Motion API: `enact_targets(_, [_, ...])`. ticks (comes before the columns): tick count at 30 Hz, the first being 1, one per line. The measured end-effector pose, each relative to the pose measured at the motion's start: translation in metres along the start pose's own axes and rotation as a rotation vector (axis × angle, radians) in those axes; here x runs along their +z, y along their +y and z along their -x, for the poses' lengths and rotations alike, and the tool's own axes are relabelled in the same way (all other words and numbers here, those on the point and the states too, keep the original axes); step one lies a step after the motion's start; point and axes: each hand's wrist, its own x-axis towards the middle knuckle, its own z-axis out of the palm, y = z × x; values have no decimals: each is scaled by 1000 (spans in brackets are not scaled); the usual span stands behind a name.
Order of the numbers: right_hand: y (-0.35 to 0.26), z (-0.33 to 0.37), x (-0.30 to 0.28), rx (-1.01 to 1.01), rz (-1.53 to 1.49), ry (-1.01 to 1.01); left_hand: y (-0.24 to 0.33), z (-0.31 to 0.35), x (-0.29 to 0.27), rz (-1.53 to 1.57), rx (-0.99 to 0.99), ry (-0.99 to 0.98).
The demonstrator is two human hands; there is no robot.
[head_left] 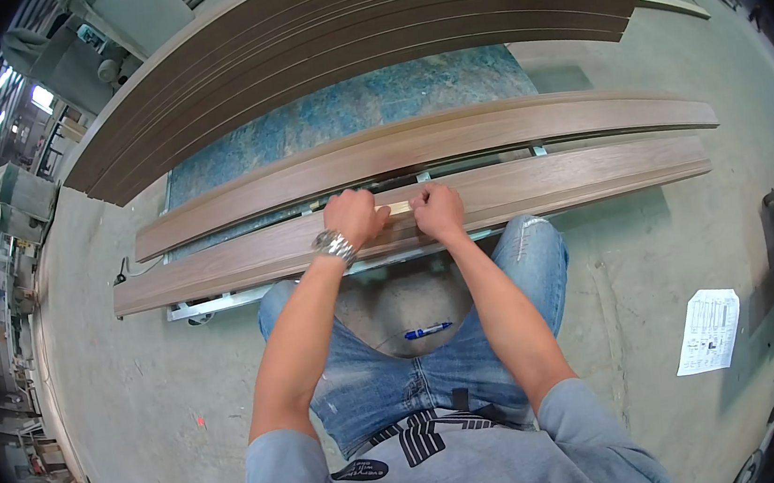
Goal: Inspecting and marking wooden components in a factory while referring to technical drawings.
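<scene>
A long wood-grain board (pixel 578 172) with a moulded edge lies across a low metal-framed stand in front of me. My left hand (pixel 356 216), a metal watch on its wrist, rests over the middle of the board with the fingers curled. Close by on the right, my right hand (pixel 438 210) is pinched, fingertips down at the board. Between them runs a small pale yellow strip (pixel 400 208), with both hands' fingertips at its ends. Fingers partly cover it, so its exact kind is unclear. Behind lies a second similar board (pixel 489 132), parallel and a narrow gap apart.
Beyond the boards is a blue marbled panel (pixel 363 102), with a stack of dark brown boards (pixel 364 22) across its far side. A blue pen (pixel 428 331) lies on the floor between my knees. Farther right lies a printed paper sheet (pixel 708 332). Machinery stands at far left.
</scene>
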Motion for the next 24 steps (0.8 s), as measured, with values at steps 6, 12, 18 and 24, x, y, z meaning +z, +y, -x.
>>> enact_targets(6, [5,-2,-3,29,215,118,25,-37,13,-186,-138,-129])
enact_targets(12, [11,-6,-8,97,220,96,45,-49,8,-237,-194,-281])
enact_targets(18, [9,-8,-14,162,325,10,57,-48,12,-254,-186,-275])
enact_targets(24, [0,-8,-36,366,316,27,50,-53,22,-274,-206,-270])
